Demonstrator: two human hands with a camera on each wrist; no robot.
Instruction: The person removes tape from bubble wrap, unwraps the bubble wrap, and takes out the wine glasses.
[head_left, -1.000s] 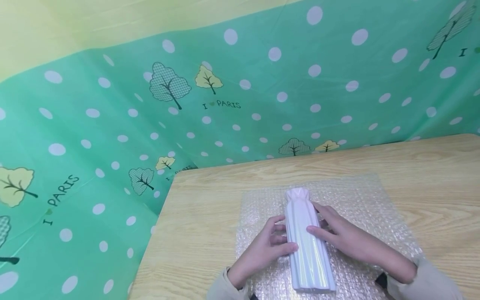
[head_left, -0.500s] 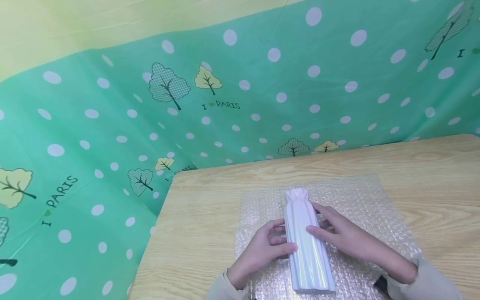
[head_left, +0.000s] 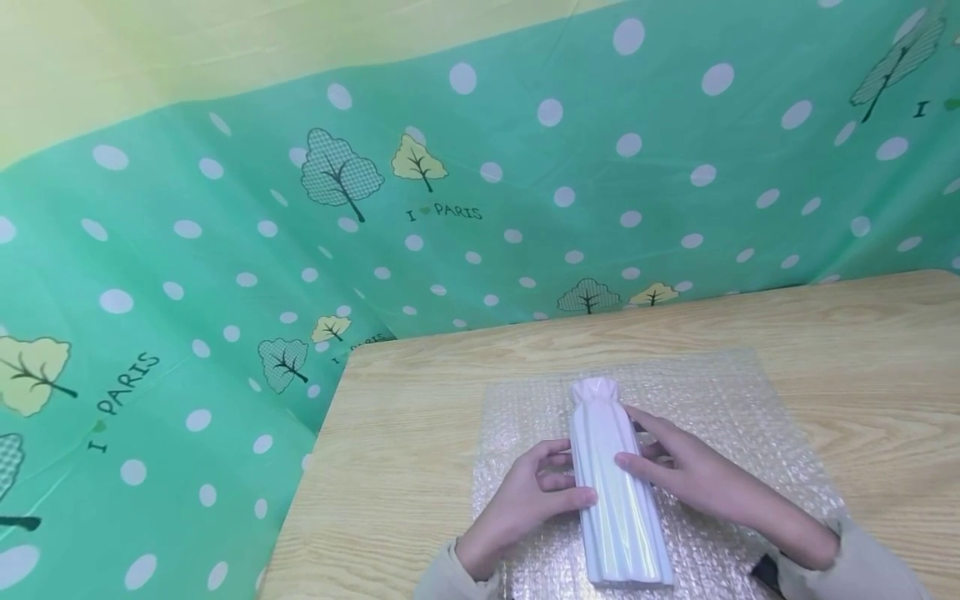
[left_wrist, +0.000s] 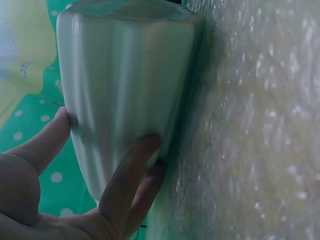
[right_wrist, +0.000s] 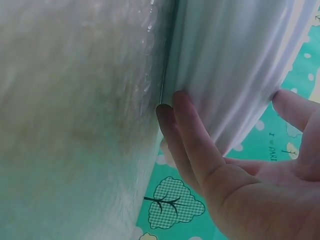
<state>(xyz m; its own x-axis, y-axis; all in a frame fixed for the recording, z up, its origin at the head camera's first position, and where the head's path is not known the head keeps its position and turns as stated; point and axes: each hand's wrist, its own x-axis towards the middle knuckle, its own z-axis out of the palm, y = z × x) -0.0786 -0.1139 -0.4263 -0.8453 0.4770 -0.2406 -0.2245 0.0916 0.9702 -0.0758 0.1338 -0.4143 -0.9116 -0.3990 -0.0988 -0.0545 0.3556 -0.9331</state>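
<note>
A glossy white fluted vase (head_left: 618, 500) lies on its side on a sheet of bubble wrap (head_left: 712, 400), its narrow ruffled neck pointing away from me. My left hand (head_left: 528, 496) holds its left side, thumb on top and fingers bent along the lower edge. From the right, my right hand (head_left: 686, 467) grips it nearer the neck, the thumb lying on its upper surface. In the left wrist view, the fingertips (left_wrist: 149, 145) touch the vase close to the wrap. The right wrist view shows fingers (right_wrist: 192, 125) against the fluted wall and the thumb opposite.
The bubble wrap covers part of a light wood-grain table (head_left: 405, 417). Behind and to the left hangs a green curtain (head_left: 465, 167) with white dots and printed trees, meeting the table's far and left edges.
</note>
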